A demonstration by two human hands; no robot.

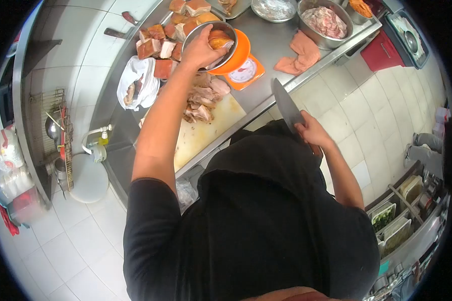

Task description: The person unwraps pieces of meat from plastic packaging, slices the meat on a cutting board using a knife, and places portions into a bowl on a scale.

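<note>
My left hand (202, 51) reaches down into a steel bowl (232, 31), its thumb and fingers around a brown-skinned piece of cooked pork (219, 40). The bowl overlaps the orange pan of a dial kitchen scale (242, 72); whether it rests fully on the pan is hidden. In my right hand (314, 131) is a broad-bladed kitchen knife (286, 106), held by its handle away from the counter, blade pointing up and left. Chopped meat (204, 100) is heaped on a pale cutting board (191, 143) below the bowl.
Pork chunks (155, 42) lie along the wall beside a white plastic bag (138, 83). An orange cloth (300, 54) lies near the counter's edge. Behind it stand a bowl of raw-looking meat (325, 22) and a plastic-covered bowl (273, 9). A tap (93, 138) juts out at left.
</note>
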